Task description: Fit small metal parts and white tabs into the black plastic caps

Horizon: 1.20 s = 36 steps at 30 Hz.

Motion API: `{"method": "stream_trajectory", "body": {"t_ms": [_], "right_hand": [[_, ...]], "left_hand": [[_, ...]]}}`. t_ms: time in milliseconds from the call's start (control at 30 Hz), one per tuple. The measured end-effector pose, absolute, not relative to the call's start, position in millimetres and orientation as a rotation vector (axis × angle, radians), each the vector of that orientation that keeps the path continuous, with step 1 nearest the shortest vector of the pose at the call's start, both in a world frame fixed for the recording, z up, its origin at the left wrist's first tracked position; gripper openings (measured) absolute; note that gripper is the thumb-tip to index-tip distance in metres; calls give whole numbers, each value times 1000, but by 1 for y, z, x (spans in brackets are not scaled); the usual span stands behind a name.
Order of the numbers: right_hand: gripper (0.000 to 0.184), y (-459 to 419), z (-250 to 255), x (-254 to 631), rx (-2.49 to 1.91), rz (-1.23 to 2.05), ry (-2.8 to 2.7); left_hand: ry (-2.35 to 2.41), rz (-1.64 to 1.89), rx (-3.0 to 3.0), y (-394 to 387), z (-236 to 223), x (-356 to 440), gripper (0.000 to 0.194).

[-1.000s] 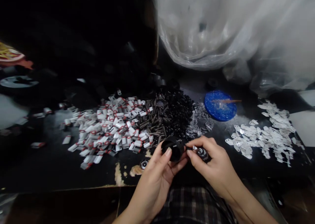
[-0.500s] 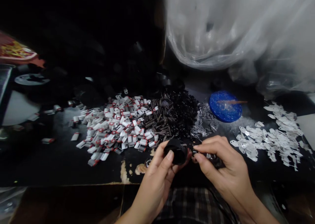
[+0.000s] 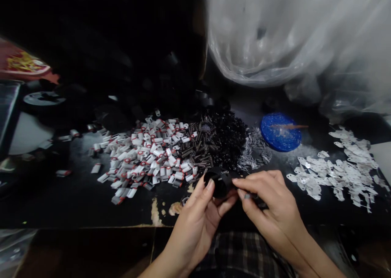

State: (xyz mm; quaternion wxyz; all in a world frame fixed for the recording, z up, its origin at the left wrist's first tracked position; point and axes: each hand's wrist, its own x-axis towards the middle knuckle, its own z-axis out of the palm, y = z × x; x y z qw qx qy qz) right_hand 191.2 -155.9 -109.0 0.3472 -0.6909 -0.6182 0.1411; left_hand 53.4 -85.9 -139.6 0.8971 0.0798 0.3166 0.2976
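My left hand is wrapped round a black cylindrical housing, its open hollow end tipped towards me. At the housing's right side, the thumb and forefinger of my right hand are pinched together and touch it. A small dark part shows under those fingertips, too hidden to name. Just beyond the housing lie a pile of small coil springs, a heap of tiny black parts and some small silver pins. Left of them spreads a big pile of white sleeves with red ends.
A round blue lid with clear grease and a brown stick stands behind my right hand. Flat white metal plates lie to the right. A clear plastic bag hangs at the back. The black table's front edge is worn.
My right hand has moved left, and its fingertips now press against the side of the housing. The housing has turned slightly in my left hand.
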Motion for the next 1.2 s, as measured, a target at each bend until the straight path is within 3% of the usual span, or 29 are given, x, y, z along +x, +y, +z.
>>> {"method": "stream_trajectory", "body": {"t_ms": [200, 667, 967, 1067, 1200], "right_hand": [[9, -153, -114, 184, -1840, 342, -1423], [8, -153, -105, 184, -1707, 429, -1425], [11, -151, -89, 189, -1681, 1043, -1117], [6, -154, -91, 188, -1747, 781, -1307], [15, -158, -92, 186, -1776, 392, -1657]], "left_hand": [[699, 670, 248, -91, -144, 52, 15], [790, 467, 494, -94, -148, 40, 17], [750, 422, 523, -83, -143, 37, 25], [771, 424, 491, -81, -142, 37, 24], [795, 451, 442, -82, -141, 39, 21]]}}
